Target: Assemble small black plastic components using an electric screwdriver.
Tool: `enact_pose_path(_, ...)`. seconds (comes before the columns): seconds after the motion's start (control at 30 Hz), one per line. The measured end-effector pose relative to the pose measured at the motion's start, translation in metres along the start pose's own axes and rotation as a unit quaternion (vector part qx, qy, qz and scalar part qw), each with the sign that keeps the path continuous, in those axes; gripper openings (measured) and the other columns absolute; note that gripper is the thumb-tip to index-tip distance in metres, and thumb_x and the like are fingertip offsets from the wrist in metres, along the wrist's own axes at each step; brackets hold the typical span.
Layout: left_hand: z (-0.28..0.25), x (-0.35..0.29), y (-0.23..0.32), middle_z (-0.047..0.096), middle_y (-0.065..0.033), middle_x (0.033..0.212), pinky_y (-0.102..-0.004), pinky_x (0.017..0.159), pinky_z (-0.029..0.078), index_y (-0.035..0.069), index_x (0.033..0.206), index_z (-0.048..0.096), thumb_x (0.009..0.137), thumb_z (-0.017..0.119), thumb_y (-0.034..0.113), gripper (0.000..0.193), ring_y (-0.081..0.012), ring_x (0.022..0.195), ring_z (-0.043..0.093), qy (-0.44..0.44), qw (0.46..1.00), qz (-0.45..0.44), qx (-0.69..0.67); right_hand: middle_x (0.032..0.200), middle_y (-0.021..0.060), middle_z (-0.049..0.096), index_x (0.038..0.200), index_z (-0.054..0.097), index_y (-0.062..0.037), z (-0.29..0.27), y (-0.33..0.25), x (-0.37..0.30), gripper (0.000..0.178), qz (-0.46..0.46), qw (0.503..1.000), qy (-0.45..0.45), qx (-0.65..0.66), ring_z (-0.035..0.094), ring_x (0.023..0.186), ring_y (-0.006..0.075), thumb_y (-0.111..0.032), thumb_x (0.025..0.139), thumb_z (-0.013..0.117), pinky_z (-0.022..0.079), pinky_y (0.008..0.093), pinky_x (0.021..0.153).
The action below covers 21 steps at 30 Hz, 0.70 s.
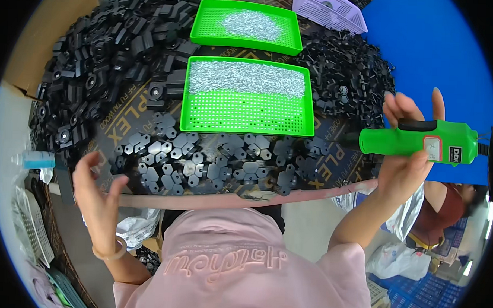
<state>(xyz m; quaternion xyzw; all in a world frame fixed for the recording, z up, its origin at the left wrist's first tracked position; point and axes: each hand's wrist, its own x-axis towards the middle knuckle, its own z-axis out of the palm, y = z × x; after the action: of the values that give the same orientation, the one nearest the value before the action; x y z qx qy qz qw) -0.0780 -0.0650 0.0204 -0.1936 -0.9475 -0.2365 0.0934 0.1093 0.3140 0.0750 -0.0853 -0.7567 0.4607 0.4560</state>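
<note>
Right hand [406, 159] at 3 o'clock, fingers wrapped around a green electric screwdriver [415, 141]; tool lies horizontal, tip pointing toward the table centre. Left hand [96, 189] at 8 o'clock, empty, fingers loosely spread and curled, hovering just off the table edge [310, 193]. Black hexagonal plastic parts [203, 160] lie flat between the hands. Near green perforated tray [248, 97] at 12 o'clock, rear half covered with small silver screws [246, 78]. Second green tray [248, 25] behind it.
</note>
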Motion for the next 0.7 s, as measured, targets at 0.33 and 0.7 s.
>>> enact_pose_path(0.33, 0.09, -0.007, 0.173, 0.059, -0.0101, 0.098, -0.0362, 0.071, 0.048, 0.003, 0.094, 0.064, 0.069, 0.069, 0.006, 0.026, -0.028, 0.086, 0.056, -0.184, 0.872, 0.406, -0.203, 0.126, 0.0238, 0.052, 0.124, 0.047, -0.0093, -0.01, 0.027, 0.016, 0.07, 0.078, 0.966, -0.149, 0.198, 0.055, 0.114, 0.0402, -0.063, 0.082, 0.061, 0.043, 0.0497, 0.099)
enact_pose_path(0.7, 0.148, -0.016, 0.244, 0.05, -0.0115, 0.083, -0.0312, 0.066, 0.047, 0.0, 0.091, 0.064, 0.065, 0.06, 0.009, 0.027, -0.0265, 0.083, 0.051, -0.119, 0.915, 0.363, -0.133, 0.075, 0.0041, 0.051, 0.134, 0.037, -0.0067, -0.026, 0.041, 0.033, 0.073, 0.002, 0.951, -0.125, 0.284, 0.058, 0.067, 0.0211, -0.049, 0.084, 0.069, 0.054, 0.0395, 0.075)
